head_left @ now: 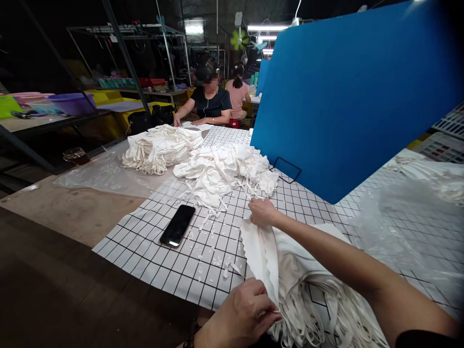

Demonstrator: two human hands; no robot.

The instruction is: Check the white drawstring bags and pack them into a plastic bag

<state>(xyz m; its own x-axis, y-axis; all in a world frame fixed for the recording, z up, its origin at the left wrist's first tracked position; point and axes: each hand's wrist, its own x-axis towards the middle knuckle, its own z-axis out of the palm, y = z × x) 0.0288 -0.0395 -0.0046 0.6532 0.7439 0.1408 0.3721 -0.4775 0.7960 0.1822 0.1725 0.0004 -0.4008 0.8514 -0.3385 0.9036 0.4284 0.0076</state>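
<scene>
A white cloth piece with a scalloped edge (pixel 259 246) lies stretched between my two hands. At its near end, my left hand (pixel 241 311) pinches it between thumb and fingers. My right hand (pixel 263 211) has its fingers closed on the far end. Under and beside this piece spreads a stack of white garments with thin straps (pixel 308 270), the straps hanging toward me. Beyond my right hand is a loose heap of white garments (pixel 224 169). Small white scraps (pixel 215 261) are scattered to the left of the cloth.
A black phone (pixel 177 226) lies on the grid-patterned tablecloth (pixel 145 256). A large blue board (pixel 348 96) slants over the table's right side, by a black wire stand (pixel 286 169). Behind the neat white stack (pixel 159 147), a person (pixel 210 101) sits handling white cloth. Clear plastic (pixel 406 232) lies right.
</scene>
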